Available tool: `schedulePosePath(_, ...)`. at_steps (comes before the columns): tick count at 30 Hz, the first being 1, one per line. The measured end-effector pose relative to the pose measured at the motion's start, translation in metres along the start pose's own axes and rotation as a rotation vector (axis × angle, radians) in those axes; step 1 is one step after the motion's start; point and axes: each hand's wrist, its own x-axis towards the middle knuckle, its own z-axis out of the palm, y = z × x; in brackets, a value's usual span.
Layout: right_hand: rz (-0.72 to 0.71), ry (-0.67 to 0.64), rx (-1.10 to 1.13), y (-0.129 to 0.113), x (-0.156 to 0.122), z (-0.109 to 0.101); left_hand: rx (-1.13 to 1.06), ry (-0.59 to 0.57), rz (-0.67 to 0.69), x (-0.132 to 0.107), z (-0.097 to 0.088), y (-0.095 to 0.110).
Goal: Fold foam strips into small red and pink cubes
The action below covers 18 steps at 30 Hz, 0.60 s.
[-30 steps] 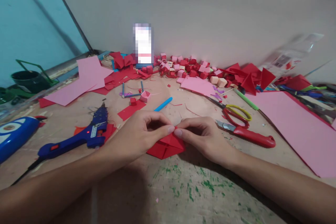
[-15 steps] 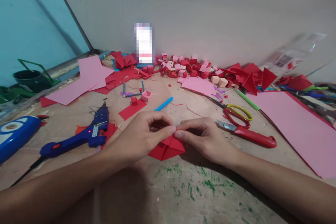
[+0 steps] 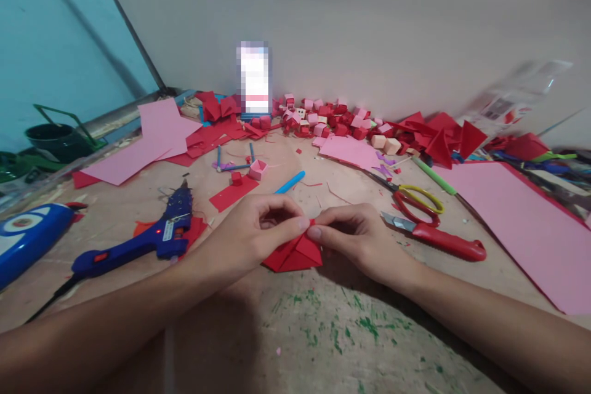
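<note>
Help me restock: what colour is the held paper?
The folded paper is red, shown in the head view.

Red paper (image 3: pixel 295 257), apparently in both hands (image 3: pixel 256 228) (image 3: pixel 362 240)

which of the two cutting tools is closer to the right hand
The red-handled cutter, with its bare blade pointing toward the right hand; the scissors, with yellow and red handle loops, lie farther off.

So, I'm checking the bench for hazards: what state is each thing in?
Red paper: folded, pinched by left hand and right hand
Glue gun: lying down, red light lit
Knife: blade out
Scissors: lying flat, opening unclear
Pixelated screen: upright, lit
Clear bottle: tilted
Pink box: open-topped
</note>
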Motion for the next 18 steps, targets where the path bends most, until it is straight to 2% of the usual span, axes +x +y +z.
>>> schedulePosePath(4,0.003,0.06,0.045,0.0013,0.0009,-0.0009,0.037,0.032,-0.029,0.0013,-0.0036,0.0001)
schedulePosePath(13,-0.02,0.069,0.124,0.0034,0.0011,-0.0005,0.077,0.05,-0.04,0.0015,-0.0026,0.003)
schedulePosePath(18,0.005,0.096,0.074,0.0027,0.0027,0.0006,0.119,0.077,-0.037,0.0014,-0.0029,0.0052)
